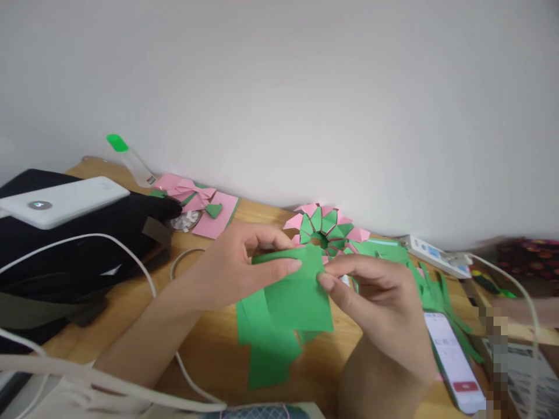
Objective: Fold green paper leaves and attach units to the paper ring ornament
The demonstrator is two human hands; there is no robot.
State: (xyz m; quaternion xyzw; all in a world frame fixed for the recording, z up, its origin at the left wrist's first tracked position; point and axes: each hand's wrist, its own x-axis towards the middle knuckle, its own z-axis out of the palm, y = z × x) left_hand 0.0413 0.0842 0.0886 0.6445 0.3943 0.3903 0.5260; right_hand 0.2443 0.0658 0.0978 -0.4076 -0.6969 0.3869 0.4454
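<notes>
A green paper sheet (pixel 299 302) hangs between my two hands, its upper part folded over toward me. My left hand (pixel 244 265) grips the folded top edge, thumb in front and fingers behind. At the sheet's right edge, my right hand (pixel 375 297) pinches the paper between thumb and index finger. More green paper pieces (pixel 271 361) lie on the wooden table under the held sheet. Just behind my hands sits a ring of folded pink and green paper units (pixel 321 224).
Pink paper (pixel 218 215) and a glue bottle (pixel 131 163) are at the back left. A white power bank (pixel 65 201) rests on a black bag (pixel 131 233). To the right are green strips (pixel 441 291), a phone (pixel 456 361) and a power strip (pixel 437 256). White cables cross the left side.
</notes>
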